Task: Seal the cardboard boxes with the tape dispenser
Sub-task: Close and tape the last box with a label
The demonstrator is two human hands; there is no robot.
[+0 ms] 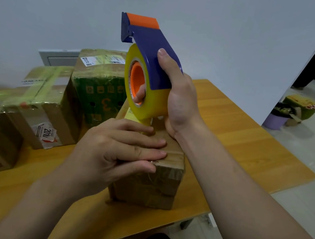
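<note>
The fingers (pixel 140 95) of the right hand (pixel 177 94) curl through the orange core and grip the blue-and-orange plastic tape dispenser (pixel 153 46). It is held upright, its yellow tape roll (pixel 154 103) just above the far end of the small brown cardboard box (pixel 155 186). The left hand (pixel 114 149) presses straight fingers flat on the top of this closed box, mid-worktop (pixel 247 149). From 9 to 11 o'clock stand three taped cardboard boxes (pixel 44 102), all closed, their contents hidden.
</note>
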